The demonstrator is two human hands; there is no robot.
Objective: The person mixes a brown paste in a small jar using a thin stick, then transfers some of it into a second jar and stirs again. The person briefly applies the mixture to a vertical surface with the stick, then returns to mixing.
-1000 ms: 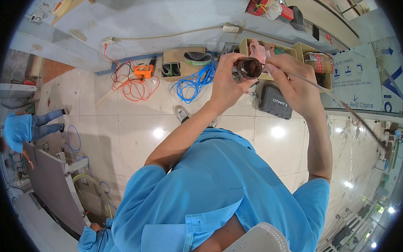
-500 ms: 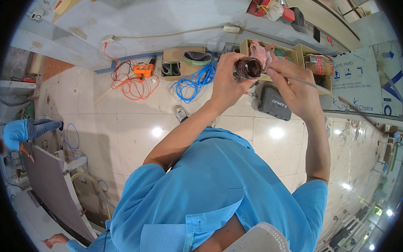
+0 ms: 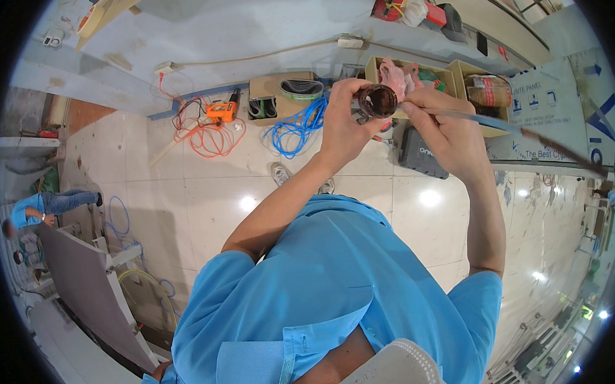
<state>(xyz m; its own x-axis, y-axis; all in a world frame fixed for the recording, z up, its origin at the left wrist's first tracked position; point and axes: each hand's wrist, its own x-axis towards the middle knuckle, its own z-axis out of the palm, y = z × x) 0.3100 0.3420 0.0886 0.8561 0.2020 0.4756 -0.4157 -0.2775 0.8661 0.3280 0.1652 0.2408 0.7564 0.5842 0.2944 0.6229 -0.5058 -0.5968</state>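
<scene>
My left hand (image 3: 346, 126) is wrapped round a small dark brown glass jar (image 3: 379, 100) with its open mouth turned up toward me. Brown residue coats the inside of the jar. Close to its rim, my right hand (image 3: 447, 129) pinches a long thin strip (image 3: 505, 124), whose far part is brown and reaches out to the right. Whether the strip's near end enters the jar is hard to make out. Both hands are held up in front of my body, above the floor.
Along the wall lie an orange power tool (image 3: 221, 112) with a cord, a coiled blue hose (image 3: 298, 128), a cardboard box (image 3: 263, 86) with sanding belts, wooden bins (image 3: 458, 85) and a black case (image 3: 421, 154). At left, a co-worker (image 3: 29, 210) stands by a large panel (image 3: 87, 281).
The strip's outer end has swung a little up and to the right. My hands stay close together at the jar. The co-worker at left has shifted slightly, and the lower-left arm has drawn back.
</scene>
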